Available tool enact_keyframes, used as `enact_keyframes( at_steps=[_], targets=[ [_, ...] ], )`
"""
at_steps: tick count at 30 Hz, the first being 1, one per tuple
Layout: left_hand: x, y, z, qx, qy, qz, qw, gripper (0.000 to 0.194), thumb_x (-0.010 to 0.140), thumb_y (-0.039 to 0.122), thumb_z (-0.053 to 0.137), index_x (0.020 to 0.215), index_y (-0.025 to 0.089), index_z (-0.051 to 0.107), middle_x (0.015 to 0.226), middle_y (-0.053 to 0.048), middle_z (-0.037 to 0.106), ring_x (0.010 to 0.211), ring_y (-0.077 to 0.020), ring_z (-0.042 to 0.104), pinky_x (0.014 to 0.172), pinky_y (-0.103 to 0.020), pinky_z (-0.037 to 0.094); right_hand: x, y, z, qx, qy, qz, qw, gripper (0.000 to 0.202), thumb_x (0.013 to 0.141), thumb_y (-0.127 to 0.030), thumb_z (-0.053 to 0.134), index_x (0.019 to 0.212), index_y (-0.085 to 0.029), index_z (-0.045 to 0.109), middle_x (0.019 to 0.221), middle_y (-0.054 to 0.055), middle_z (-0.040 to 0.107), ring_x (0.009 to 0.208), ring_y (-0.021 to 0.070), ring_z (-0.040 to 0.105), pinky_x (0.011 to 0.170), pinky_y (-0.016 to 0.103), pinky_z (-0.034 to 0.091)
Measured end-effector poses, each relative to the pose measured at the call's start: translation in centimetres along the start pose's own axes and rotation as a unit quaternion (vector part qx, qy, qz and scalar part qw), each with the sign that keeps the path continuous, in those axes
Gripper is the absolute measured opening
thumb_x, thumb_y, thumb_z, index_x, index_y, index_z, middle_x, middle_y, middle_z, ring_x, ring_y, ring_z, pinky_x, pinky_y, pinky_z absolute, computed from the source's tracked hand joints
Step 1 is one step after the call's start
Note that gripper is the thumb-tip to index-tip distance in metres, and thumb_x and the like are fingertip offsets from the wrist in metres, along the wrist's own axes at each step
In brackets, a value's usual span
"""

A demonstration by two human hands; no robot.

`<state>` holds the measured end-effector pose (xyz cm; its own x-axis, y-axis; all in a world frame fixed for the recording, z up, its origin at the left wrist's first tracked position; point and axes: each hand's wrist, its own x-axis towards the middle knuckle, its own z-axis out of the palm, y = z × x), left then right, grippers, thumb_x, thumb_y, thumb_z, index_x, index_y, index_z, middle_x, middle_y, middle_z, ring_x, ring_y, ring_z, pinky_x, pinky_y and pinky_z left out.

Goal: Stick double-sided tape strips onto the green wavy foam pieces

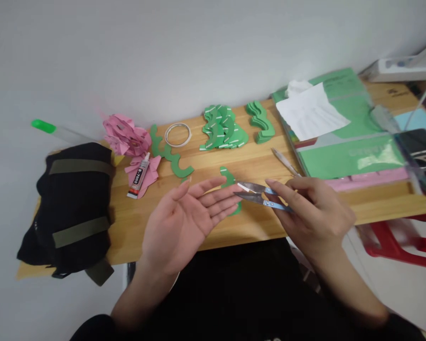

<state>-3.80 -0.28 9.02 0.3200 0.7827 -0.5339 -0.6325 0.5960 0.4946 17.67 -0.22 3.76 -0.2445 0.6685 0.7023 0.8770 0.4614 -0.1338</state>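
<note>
My left hand [184, 222] is palm up over the table's front part, its fingers stretched out to the right. In my right hand [314, 215] are thread snips [252, 187] with light blue handles, their blades apart and pointing left at my left fingertips. A small white strip [243, 187] lies between the blades and my left fingertips; whether it sticks to a finger or a blade I cannot tell. Beneath the fingertips is a green wavy cutout [227, 175] with a white mark, partly hidden by my fingers and the snips.
Along the wall are pink cutouts [126, 135], a glue tube [139, 177], a green wavy strip [177, 166], a tape roll [178, 135], and two green cutout piles [218, 128] [261, 123]. A pen [286, 162] lies beside green sheets [369, 154]. A black bag [76, 199] sits left.
</note>
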Motion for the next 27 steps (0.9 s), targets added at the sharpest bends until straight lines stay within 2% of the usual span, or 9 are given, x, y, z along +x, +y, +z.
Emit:
enact_keyframes(
  at_steps=[3, 6, 11, 18, 22, 27],
  targets=[
    [0.0, 0.0, -0.4, 0.026, -0.040, -0.005, 0.999, 0.049, 0.095, 0.044, 0.042, 0.100, 0.007, 0.074, 0.117, -0.017, 0.073, 0.125, -0.0329, 0.060, 0.116, -0.050, 0.035, -0.1, 0.4, -0.1, -0.002, 0.000, -0.016, 1.000, 0.023, 0.083, -0.015, 0.074, 0.104, -0.022, 0.070, 0.075, 0.001, 0.065, 0.057, 0.0110, 0.050, 0.053, 0.024, 0.039],
    [0.0, -0.1, -0.7, 0.056, -0.074, -0.011, 0.996, 0.052, 0.096, 0.047, 0.043, 0.106, 0.007, 0.074, 0.124, -0.016, 0.070, 0.134, -0.0338, 0.051, 0.119, -0.050, 0.030, -0.1, 0.7, -0.2, -0.011, 0.000, -0.031, 0.999, 0.026, 0.082, -0.013, 0.074, 0.106, -0.021, 0.069, 0.076, 0.002, 0.066, 0.057, 0.0114, 0.048, 0.054, 0.024, 0.039],
    [-0.1, -0.3, -0.8, 0.074, -0.091, -0.016, 0.993, 0.054, 0.096, 0.052, 0.042, 0.109, 0.011, 0.075, 0.127, -0.012, 0.069, 0.138, -0.0332, 0.046, 0.121, -0.049, 0.026, -0.1, 0.8, -0.3, -0.026, 0.004, -0.037, 0.999, 0.023, 0.084, -0.015, 0.071, 0.105, -0.025, 0.069, 0.075, 0.001, 0.067, 0.058, 0.0117, 0.050, 0.056, 0.025, 0.038],
    [0.0, -0.6, -0.7, 0.074, -0.079, -0.014, 0.994, 0.056, 0.097, 0.052, 0.041, 0.110, 0.009, 0.074, 0.130, -0.014, 0.068, 0.139, -0.0331, 0.045, 0.121, -0.050, 0.027, -0.5, 0.2, -0.4, -0.063, -0.008, 0.032, 0.997, 0.020, 0.085, -0.014, 0.070, 0.103, -0.023, 0.072, 0.078, 0.002, 0.070, 0.057, 0.0116, 0.053, 0.050, 0.025, 0.035],
    [0.2, -0.9, -0.7, 0.063, -0.074, -0.003, 0.995, 0.056, 0.096, 0.052, 0.041, 0.111, 0.008, 0.073, 0.132, -0.015, 0.066, 0.140, -0.0333, 0.044, 0.121, -0.049, 0.026, -0.7, -0.4, -0.1, -0.069, 0.006, 0.080, 0.994, 0.014, 0.085, -0.015, 0.070, 0.097, -0.023, 0.074, 0.075, 0.002, 0.070, 0.052, 0.0105, 0.051, 0.046, 0.025, 0.032],
    [0.5, -1.1, -0.6, 0.030, -0.061, -0.025, 0.997, 0.058, 0.097, 0.050, 0.038, 0.109, 0.006, 0.074, 0.133, -0.017, 0.065, 0.140, -0.0336, 0.044, 0.120, -0.049, 0.028, -1.1, -1.0, 0.6, -0.018, 0.006, 0.146, 0.989, 0.010, 0.084, -0.017, 0.071, 0.093, -0.019, 0.074, 0.077, 0.005, 0.069, 0.058, 0.0134, 0.060, 0.049, 0.026, 0.038]
  ],
)
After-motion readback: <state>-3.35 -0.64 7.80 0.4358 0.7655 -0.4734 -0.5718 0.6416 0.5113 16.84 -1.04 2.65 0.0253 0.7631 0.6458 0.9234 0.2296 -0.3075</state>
